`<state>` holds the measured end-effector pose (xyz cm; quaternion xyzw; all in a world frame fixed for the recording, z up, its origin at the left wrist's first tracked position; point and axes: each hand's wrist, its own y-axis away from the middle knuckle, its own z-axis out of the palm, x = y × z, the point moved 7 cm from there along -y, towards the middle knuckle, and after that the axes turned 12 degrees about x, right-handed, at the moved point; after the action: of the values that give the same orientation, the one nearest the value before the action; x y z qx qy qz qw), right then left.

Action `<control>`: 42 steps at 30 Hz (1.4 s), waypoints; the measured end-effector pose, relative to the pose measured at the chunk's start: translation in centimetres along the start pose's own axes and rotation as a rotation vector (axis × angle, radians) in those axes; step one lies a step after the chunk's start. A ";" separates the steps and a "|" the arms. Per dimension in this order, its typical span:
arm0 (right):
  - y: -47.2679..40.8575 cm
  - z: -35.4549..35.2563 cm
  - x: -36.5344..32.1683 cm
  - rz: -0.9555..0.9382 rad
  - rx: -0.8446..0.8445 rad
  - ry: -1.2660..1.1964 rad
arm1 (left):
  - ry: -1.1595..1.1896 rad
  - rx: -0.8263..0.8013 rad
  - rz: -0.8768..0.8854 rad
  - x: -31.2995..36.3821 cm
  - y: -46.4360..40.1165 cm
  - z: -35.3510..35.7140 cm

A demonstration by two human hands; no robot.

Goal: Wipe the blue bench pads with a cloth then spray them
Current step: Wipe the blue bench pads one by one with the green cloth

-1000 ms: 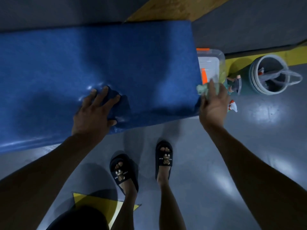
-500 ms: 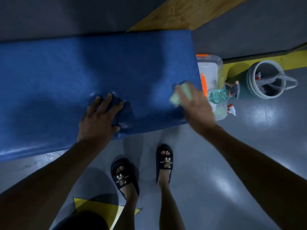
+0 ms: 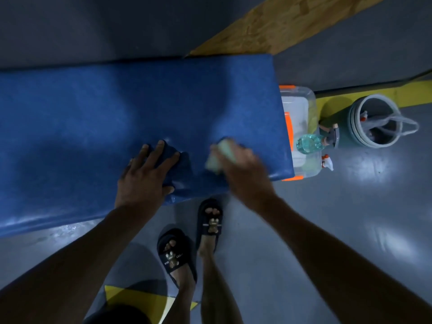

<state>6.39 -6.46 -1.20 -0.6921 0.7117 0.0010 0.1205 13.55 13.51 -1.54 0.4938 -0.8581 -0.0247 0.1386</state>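
A blue bench pad (image 3: 117, 118), glossy and dimpled near its front edge, is seen lying flat across the grey floor. A pale green cloth (image 3: 218, 157), blurred, is pressed on the pad's right part. A clear spray bottle (image 3: 309, 143) lies just beyond the pad's right end.

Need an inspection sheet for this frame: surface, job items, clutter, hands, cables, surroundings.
Surface: blue bench pad, dented under both hands.
Job's things: pale green cloth on the pad under the right hand; spray bottle lying on the clear bin at the pad's right end.
Clutter: grey bucket with a rope handle on the floor; a second sprayer nozzle beside the bin.
Hands: left hand pressed flat on the pad; right hand motion-blurred, on the cloth, grip unclear.
Cables: nothing seen.
Surroundings: glossy grey floor with yellow markings, wooden board behind the pad.
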 end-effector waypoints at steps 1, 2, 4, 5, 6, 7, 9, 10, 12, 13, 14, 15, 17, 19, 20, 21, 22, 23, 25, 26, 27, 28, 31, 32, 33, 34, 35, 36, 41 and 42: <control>-0.3 -0.5 4.0 0.109 0.023 0.044 | 0.003 0.000 -0.004 0.0 -0.1 0.0; -0.4 -1.2 8.0 0.250 0.044 0.082 | 0.003 -0.004 -0.004 0.0 -0.2 0.1; -0.1 -2.5 13.4 0.566 0.109 0.087 | -0.007 0.000 0.004 -0.2 -0.2 0.2; 0.2 -2.4 14.2 0.717 0.134 0.093 | -0.012 0.001 0.013 -0.3 -0.2 0.3; 0.2 -2.3 13.7 0.820 0.166 0.112 | -0.016 0.002 0.021 -0.3 -0.1 0.4; -0.3 -2.1 12.3 0.858 0.214 0.127 | -0.020 0.005 0.027 -0.3 -0.1 0.4; -1.8 -0.5 7.4 0.762 0.229 0.088 | -0.037 0.007 0.034 -0.2 -0.3 0.2; -2.6 0.6 4.1 0.630 0.176 0.057 | -0.045 0.005 0.036 -0.2 -0.3 0.2; -2.9 1.8 -2.8 0.261 0.076 -0.036 | -0.049 0.007 0.042 -0.2 -0.5 0.1; -2.4 2.1 -4.4 0.102 0.044 -0.071 | -0.048 0.004 0.044 -0.1 -0.5 0.0; -2.4 1.9 -4.1 -0.025 0.025 -0.076 | -0.046 -0.002 0.047 0.0 -0.5 -0.1; -2.7 1.2 -2.3 -0.082 0.034 -0.056 | -0.046 -0.011 0.048 -0.1 -0.6 -0.1; -3.4 0.0 4.5 0.065 0.092 0.026 | -0.052 -0.033 0.046 -0.1 -1.1 -0.4; -2.9 -1.4 12.8 0.459 0.132 0.097 | -0.039 -0.042 0.050 -0.2 -1.7 -0.9; -1.9 -1.9 15.3 0.651 0.143 0.095 | -0.025 -0.036 0.051 -0.3 -2.1 -1.3; -1.1 -2.1 16.2 0.794 0.159 0.086 | -0.017 -0.023 0.056 -0.4 -2.6 -1.8; -0.7 -2.0 15.9 0.872 0.184 0.086 | -0.025 -0.004 0.068 -0.6 -3.1 -2.3; -0.5 -1.8 15.0 0.904 0.213 0.088 | -0.050 0.012 0.084 -0.9 -3.7 -2.8; -1.5 -1.1 12.1 0.863 0.265 0.071 | -0.096 0.023 0.096 -1.5 -4.8 -3.3; -2.4 -0.8 9.8 0.778 0.288 0.030 | -0.101 0.015 0.081 -1.8 -5.4 -3.4; -3.3 -0.3 6.7 0.645 0.294 -0.021 | -0.094 -0.003 0.059 -2.0 -5.7 -3.2; -4.0 0.3 3.2 0.487 0.243 -0.057 | -0.083 -0.019 0.041 -2.1 -6.0 -3.0; -4.3 1.7 -3.6 -0.016 -0.025 -0.129 | -0.090 -0.017 0.047 -2.2 -6.1 -2.5; -4.6 1.8 -2.4 -0.107 -0.052 -0.127 | -0.090 -0.013 0.055 -2.2 -6.1 -2.4; -5.1 1.5 0.1 -0.104 -0.036 -0.112 | -0.084 -0.004 0.060 -2.2 -6.0 -2.4; -5.7 1.1 3.5 -0.028 0.000 -0.089 | -0.078 0.009 0.060 -2.1 -6.0 -2.4; -6.3 0.5 7.3 0.086 0.049 -0.053 | -0.075 0.019 0.057 -2.1 -6.1 -2.5; -6.7 -0.3 10.8 0.227 0.096 -0.007 | -0.074 0.022 0.051 -1.9 -6.2 -2.5; -7.0 -0.1 12.0 0.842 0.273 0.049 | -0.079 0.013 0.048 -1.6 -6.2 -2.1; -7.4 0.5 9.8 0.846 0.277 0.022 | -0.081 0.016 0.053 -1.6 -6.1 -2.1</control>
<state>13.66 -16.35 -2.16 -0.3175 0.9268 -0.0527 0.1934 20.00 11.90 -0.97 0.4705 -0.8760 -0.0342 0.1004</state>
